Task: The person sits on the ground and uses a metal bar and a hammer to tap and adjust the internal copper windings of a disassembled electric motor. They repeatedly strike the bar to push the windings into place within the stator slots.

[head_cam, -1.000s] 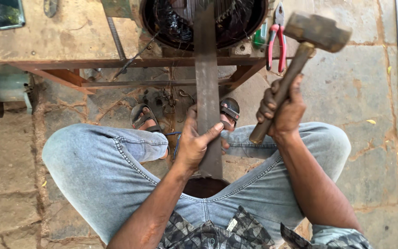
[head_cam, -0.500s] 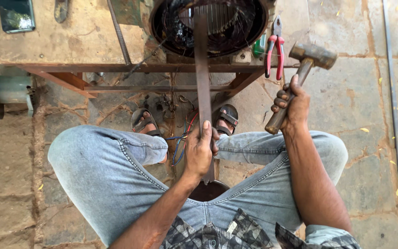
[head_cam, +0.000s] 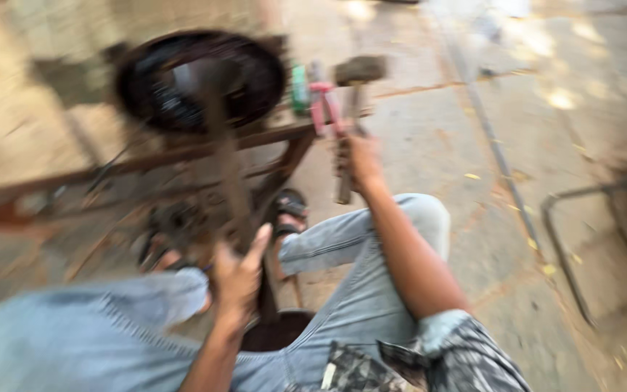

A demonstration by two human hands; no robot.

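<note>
The head view is blurred by motion. My left hand point(head_cam: 237, 279) grips a long flat metal bar point(head_cam: 223, 156) that stands upright between my knees and reaches up into a round black motor housing point(head_cam: 201, 76). My right hand point(head_cam: 357, 160) holds the wooden handle of a hammer point(head_cam: 359, 70), whose metal head sits to the right of the housing, near red-handled pliers point(head_cam: 324, 105). I sit in blue jeans, sandalled feet under a low rusty frame.
A rusty metal frame point(head_cam: 183, 156) carries the motor housing. A green object point(head_cam: 299, 87) lies beside the pliers. A thin metal rod point(head_cam: 495, 145) lies on the stone floor at right, and a bent metal frame point(head_cam: 582, 210) stands at the right edge.
The view has swung right and tilted, with heavy blur. The hammer has come down and inward, from out at the right to beside the housing. My left hand still holds the bar.
</note>
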